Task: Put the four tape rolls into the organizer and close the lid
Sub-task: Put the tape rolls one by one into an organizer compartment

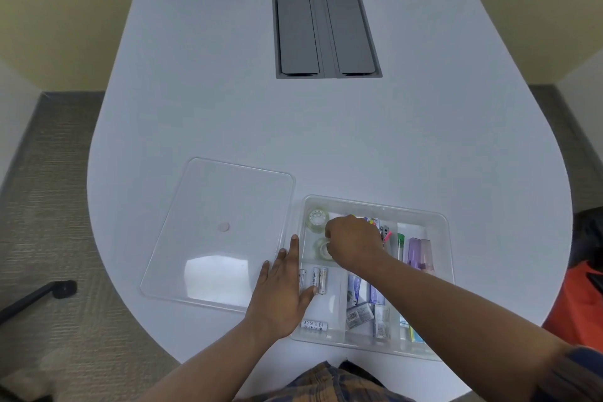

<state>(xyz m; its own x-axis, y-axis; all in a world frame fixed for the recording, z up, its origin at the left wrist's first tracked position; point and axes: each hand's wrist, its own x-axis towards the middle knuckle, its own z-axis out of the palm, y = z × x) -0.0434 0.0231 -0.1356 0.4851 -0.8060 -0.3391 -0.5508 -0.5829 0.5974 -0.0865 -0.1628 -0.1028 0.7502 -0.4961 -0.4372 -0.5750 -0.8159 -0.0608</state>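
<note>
A clear plastic organizer (437, 222) with several compartments sits on the white table near me. In its far left compartment lies one clear tape roll (317, 220), and a second clear tape roll (321, 248) lies just in front of it. My right hand (354, 243) is inside that compartment with its fingers curled on the second roll. My left hand (284, 287) lies flat with spread fingers against the organizer's left wall. The clear lid (215, 232) lies flat on the table to the left of the organizer. Other tape rolls are hidden or out of view.
Batteries (318, 281), glue sticks, a purple highlighter (421, 254) and small packets fill the other compartments. A grey cable hatch (326, 33) is set into the table farther away. A chair base (49, 292) stands on the carpet at left.
</note>
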